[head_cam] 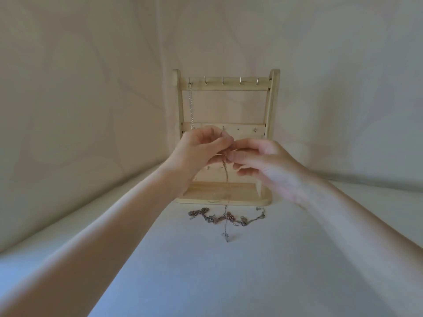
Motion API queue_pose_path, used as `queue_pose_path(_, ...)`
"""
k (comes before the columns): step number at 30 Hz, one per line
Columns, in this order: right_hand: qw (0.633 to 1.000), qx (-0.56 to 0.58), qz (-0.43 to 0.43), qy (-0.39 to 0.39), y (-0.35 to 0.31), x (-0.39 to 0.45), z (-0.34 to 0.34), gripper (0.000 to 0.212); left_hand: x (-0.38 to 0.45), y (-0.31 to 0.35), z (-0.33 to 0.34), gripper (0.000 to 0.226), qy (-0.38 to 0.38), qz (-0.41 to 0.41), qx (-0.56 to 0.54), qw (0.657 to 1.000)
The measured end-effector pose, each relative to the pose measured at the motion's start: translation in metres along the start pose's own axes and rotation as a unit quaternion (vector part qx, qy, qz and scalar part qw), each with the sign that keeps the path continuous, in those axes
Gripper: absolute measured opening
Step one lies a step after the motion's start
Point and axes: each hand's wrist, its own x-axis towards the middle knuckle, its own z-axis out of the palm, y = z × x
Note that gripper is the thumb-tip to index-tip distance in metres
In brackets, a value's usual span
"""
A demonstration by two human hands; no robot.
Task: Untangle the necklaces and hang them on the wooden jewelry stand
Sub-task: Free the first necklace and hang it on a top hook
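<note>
A wooden jewelry stand [225, 88] with rows of small metal hooks stands upright at the middle. One silver chain [191, 106] hangs from its top left hook. In front of the stand, my left hand [201, 149] and my right hand [263, 163] meet, and both pinch the top of a thin necklace [225, 179] that hangs straight down between them. Its lower end reaches into a tangled heap of necklaces [226, 218] lying on the surface just in front of the stand's base.
A pale cloth covers the surface [206, 271] and rises as a backdrop [91, 88] behind the stand. The stand's flat base [249, 197] sits right behind the tangle.
</note>
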Motion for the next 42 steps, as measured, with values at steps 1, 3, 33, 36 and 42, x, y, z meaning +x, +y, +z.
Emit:
queue_pose_path(1, 1.000, -0.012, -0.008, 0.006, -0.005, 0.005, 0.001, 0.022, 0.003, 0.005, -0.001, 0.012, 0.005, 0.009, 0.011, 1.000)
queue_pose_path(3, 0.999, -0.023, -0.017, 0.020, -0.015, 0.013, 0.003, 0.013, 0.007, 0.013, -0.005, 0.011, 0.017, 0.019, 0.027, 0.999)
queue_pose_path(33, 0.998, -0.057, -0.019, 0.029, -0.071, 0.068, 0.018, 0.017, 0.052, 0.060, -0.053, 0.018, 0.057, 0.006, 0.202, 0.978)
queue_pose_path(36, 0.990, -0.104, -0.046, 0.083, -0.071, 0.075, 0.022, 0.010, 0.056, 0.056, -0.060, 0.017, 0.066, 0.032, 0.191, 0.979)
queue_pose_path(42, 0.946, -0.228, -0.133, 0.189, -0.084, 0.100, 0.026, 0.005, 0.070, 0.039, -0.070, 0.016, 0.137, 0.082, 0.191, 0.968)
